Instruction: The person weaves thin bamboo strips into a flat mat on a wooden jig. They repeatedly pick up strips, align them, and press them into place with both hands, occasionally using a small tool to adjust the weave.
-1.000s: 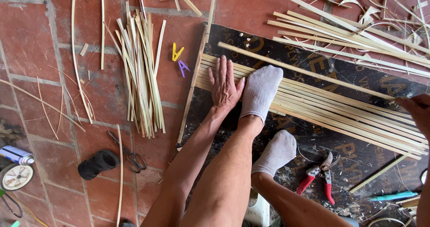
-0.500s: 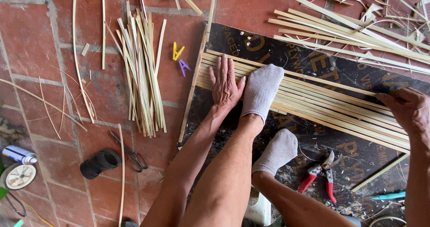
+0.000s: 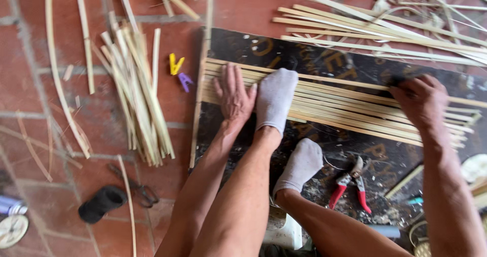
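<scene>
From the head view, we see long bamboo strips [image 3: 345, 107] lying side by side across a dark board [image 3: 324, 59]. Our left hand [image 3: 234, 96] lies flat on the strips near the board's left edge, fingers spread. A socked foot [image 3: 275, 105] presses just beside it. Our right hand [image 3: 422, 101] presses the strips farther right, fingers bent. Red pliers [image 3: 350, 183] lie on the board's lower part.

One head-worn camera looks steeply down, close over the dark board [image 3: 324, 64]. No second view (nothing shared).
</scene>
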`<act>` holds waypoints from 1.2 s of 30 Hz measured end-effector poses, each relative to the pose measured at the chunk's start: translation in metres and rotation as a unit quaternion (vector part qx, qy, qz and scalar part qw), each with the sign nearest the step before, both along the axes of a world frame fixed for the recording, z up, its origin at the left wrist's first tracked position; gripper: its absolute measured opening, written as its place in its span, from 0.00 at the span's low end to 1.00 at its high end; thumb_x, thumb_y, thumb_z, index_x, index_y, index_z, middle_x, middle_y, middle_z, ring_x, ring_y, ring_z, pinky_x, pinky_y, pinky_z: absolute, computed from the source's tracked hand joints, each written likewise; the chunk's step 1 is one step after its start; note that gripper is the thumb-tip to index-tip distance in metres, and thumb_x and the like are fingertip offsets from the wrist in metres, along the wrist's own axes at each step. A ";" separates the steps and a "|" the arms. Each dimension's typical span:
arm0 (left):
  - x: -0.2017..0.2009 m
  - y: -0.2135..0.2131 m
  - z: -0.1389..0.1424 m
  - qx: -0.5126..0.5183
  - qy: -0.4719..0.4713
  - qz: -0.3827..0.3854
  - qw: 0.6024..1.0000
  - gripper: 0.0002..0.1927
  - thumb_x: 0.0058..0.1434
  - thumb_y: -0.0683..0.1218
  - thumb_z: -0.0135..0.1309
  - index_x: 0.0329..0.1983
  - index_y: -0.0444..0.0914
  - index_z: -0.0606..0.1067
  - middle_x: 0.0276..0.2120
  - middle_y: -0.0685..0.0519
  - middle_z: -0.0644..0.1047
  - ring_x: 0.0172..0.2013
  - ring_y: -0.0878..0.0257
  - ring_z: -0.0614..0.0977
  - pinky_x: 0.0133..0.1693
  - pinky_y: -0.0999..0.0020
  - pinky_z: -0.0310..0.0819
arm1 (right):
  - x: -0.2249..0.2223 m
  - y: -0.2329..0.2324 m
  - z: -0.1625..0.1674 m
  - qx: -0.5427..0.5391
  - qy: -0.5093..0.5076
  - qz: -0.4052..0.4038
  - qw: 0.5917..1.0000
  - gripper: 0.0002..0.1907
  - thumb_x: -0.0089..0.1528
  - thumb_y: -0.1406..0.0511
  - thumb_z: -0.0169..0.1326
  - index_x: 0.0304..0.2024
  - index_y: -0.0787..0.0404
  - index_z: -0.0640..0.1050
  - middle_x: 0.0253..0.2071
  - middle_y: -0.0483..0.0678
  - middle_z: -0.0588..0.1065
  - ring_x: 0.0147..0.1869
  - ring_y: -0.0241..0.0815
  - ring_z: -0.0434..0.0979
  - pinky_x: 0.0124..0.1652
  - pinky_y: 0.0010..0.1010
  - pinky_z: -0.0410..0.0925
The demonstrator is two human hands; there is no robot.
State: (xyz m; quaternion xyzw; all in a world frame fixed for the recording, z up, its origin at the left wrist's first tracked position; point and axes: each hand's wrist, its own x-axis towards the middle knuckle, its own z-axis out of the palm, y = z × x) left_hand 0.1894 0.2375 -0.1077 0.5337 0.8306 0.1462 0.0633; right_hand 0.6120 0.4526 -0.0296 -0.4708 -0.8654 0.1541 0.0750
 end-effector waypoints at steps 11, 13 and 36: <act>0.004 -0.003 -0.004 -0.003 0.042 -0.004 0.999 0.39 0.74 0.67 0.44 0.80 0.43 0.55 0.76 0.41 0.48 0.77 0.42 0.48 0.73 0.32 0.38 | -0.074 -0.049 -0.014 0.120 0.099 -0.025 0.987 0.11 0.65 0.63 0.70 0.40 0.51 0.77 0.43 0.43 0.71 0.53 0.48 0.70 0.56 0.46 0.58; 0.004 -0.004 -0.005 -0.009 0.018 -0.001 1.000 0.39 0.73 0.67 0.45 0.80 0.43 0.55 0.77 0.39 0.47 0.78 0.41 0.47 0.73 0.32 0.37 | -0.076 -0.050 -0.013 0.138 0.101 -0.023 0.985 0.12 0.65 0.63 0.69 0.41 0.52 0.76 0.44 0.44 0.71 0.53 0.49 0.69 0.56 0.46 0.58; 0.009 -0.008 -0.001 -0.042 0.033 0.002 0.999 0.40 0.72 0.63 0.50 0.79 0.39 0.56 0.78 0.37 0.47 0.77 0.42 0.46 0.73 0.37 0.33 | -0.045 0.059 0.037 0.184 -0.107 -0.003 0.977 0.24 0.67 0.66 0.54 0.65 0.63 0.68 0.62 0.57 0.69 0.65 0.52 0.68 0.61 0.44 0.61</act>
